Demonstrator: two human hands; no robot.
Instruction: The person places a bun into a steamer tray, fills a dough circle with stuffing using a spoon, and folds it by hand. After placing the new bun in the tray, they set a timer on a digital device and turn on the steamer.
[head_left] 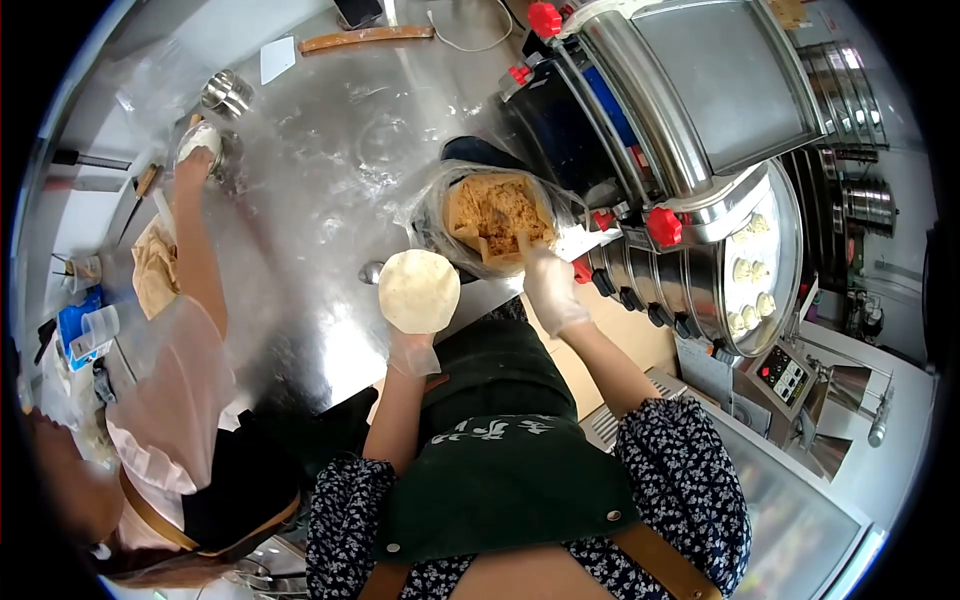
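A round, flat, pale dough wrapper point(419, 291) lies on my left hand point(412, 350), which wears a clear plastic glove and supports it from below. My right hand point(552, 290), also gloved, is at the lower right edge of a plastic-lined bowl point(430, 215). Its fingers are closed around a pale, thin tool whose tip reaches the brownish, crumbly filling point(498, 212); the tool is blurred and hard to make out. The wrapper is left of and slightly below the bowl, apart from it.
Left, a co-worker's hand point(200, 158) touches something white near a metal cup point(227, 94). A knife point(146, 182) and a tan cloth point(156, 268) lie nearby. At right stand a metal roller machine point(640, 95) and stacked steamers point(690, 282) holding several buns.
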